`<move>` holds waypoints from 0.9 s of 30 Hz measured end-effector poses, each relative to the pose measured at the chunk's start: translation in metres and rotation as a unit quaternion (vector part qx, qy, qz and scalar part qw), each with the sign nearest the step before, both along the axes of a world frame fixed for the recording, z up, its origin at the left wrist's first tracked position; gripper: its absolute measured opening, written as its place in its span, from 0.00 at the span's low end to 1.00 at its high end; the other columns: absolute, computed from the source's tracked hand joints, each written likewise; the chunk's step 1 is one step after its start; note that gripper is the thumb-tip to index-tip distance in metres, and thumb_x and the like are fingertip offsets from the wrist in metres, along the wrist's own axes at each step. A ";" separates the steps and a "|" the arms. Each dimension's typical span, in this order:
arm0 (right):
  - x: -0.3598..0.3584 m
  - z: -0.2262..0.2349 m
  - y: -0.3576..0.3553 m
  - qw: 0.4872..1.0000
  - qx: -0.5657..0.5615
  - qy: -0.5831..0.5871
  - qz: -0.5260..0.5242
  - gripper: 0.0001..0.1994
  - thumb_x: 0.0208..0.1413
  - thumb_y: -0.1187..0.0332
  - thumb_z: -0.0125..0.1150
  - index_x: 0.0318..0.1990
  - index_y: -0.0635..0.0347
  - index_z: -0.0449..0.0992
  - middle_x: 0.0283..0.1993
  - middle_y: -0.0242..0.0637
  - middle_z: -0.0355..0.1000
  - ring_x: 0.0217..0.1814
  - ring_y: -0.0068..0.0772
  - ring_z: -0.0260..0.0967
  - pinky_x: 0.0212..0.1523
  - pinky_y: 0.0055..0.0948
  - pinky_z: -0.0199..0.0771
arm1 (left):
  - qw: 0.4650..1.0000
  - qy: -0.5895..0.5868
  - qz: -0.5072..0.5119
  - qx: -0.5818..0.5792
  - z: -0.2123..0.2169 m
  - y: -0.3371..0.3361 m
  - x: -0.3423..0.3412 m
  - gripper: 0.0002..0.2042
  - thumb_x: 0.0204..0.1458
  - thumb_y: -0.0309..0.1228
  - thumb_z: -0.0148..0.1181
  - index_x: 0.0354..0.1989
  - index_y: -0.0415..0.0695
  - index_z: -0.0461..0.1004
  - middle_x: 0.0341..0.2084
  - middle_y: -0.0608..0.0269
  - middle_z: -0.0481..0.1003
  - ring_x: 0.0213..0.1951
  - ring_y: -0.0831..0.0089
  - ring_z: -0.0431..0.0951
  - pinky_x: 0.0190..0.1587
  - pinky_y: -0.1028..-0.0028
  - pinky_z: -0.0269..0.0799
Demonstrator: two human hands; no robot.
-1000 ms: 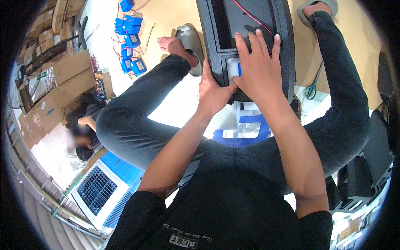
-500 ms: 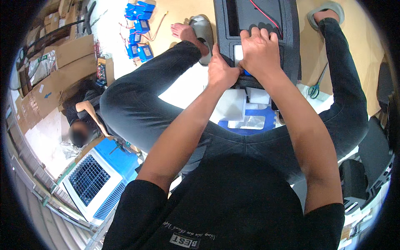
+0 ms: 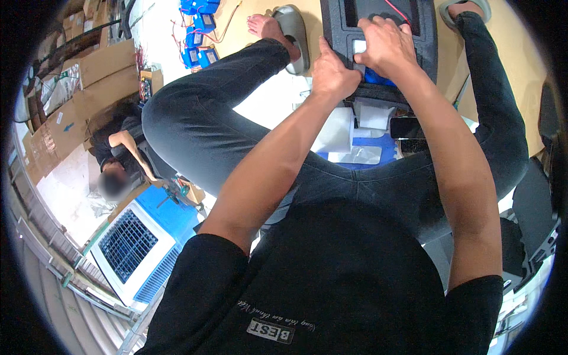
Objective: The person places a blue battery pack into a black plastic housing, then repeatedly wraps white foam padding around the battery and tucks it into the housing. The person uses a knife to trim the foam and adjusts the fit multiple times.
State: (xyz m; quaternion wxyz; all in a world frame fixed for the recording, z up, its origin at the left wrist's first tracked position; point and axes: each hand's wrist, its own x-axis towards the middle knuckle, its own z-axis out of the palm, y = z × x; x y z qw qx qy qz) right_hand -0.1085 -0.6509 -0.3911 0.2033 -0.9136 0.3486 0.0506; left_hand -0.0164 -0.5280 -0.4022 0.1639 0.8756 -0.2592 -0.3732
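Note:
A black moulded case (image 3: pixel 429 65) stands between my legs with a recessed compartment facing up. In its near recess sits a blue battery pack (image 3: pixel 377 77) with a white patch on its left part, partly covered by my right hand. My left hand (image 3: pixel 335 76) grips the case's left wall, index finger stretched along the side and thumb at the near recess. My right hand (image 3: pixel 387 46) is bent over the pack, its thumb at the white patch and its fingertips curled by the recess's far rim. A red wire (image 3: pixel 399 10) runs in the far recess.
Several blue battery packs (image 3: pixel 204 23) with wires lie at the far left. White sheets (image 3: pixel 334 131) and a dark phone (image 3: pixel 408 128) are near my lap. Scissors (image 3: pixel 461 92) lie right, partly hidden. A person (image 3: pixel 127 151) sits left, beside a blue-and-white air cooler (image 3: pixel 127 245).
My hands and the case have shifted up and right in the view. More of the blue pack shows under my right hand, and the phone has come into sight beside my right forearm.

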 end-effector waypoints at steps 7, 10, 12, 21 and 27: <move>-0.021 0.004 -0.031 0.976 0.137 -0.171 0.010 0.30 0.48 0.57 0.78 0.58 0.57 0.79 0.56 0.46 0.79 0.62 0.48 0.76 0.63 0.45 0.73 | 1.000 0.003 0.000 -0.001 0.008 -0.004 -0.001 0.49 0.40 0.37 0.74 0.69 0.28 0.54 0.55 0.33 0.76 0.57 0.46 0.79 0.64 0.60 0.72; -0.068 0.014 -0.059 0.946 0.085 -0.309 -0.040 0.25 0.57 0.56 0.72 0.60 0.57 0.80 0.57 0.48 0.80 0.60 0.43 0.78 0.63 0.38 0.75 | 0.997 0.014 0.036 -0.063 0.005 -0.007 0.000 0.52 0.41 0.42 0.77 0.69 0.26 0.53 0.56 0.29 0.74 0.59 0.42 0.77 0.66 0.58 0.70; -0.104 0.016 -0.088 0.950 0.078 -0.269 -0.138 0.27 0.59 0.54 0.72 0.62 0.59 0.78 0.57 0.45 0.80 0.60 0.37 0.78 0.63 0.34 0.73 | 0.996 -0.004 0.045 -0.081 -0.001 -0.009 -0.001 0.54 0.42 0.45 0.77 0.70 0.25 0.51 0.56 0.27 0.74 0.59 0.40 0.77 0.66 0.57 0.69; -0.182 -0.026 -0.095 0.941 0.191 -0.089 -0.265 0.23 0.60 0.55 0.70 0.56 0.61 0.81 0.40 0.40 0.83 0.45 0.30 0.81 0.51 0.30 0.76 | 0.994 -0.081 0.058 -0.053 -0.003 -0.014 -0.011 0.52 0.46 0.45 0.77 0.74 0.33 0.53 0.54 0.34 0.77 0.58 0.46 0.79 0.65 0.58 0.72; -0.166 -0.049 -0.099 0.967 0.194 -0.051 -0.159 0.21 0.61 0.58 0.70 0.55 0.63 0.80 0.36 0.39 0.81 0.38 0.30 0.78 0.45 0.31 0.76 | 0.995 -0.060 0.051 -0.059 -0.007 -0.008 -0.014 0.53 0.50 0.46 0.72 0.76 0.33 0.45 0.63 0.30 0.67 0.61 0.39 0.73 0.67 0.55 0.69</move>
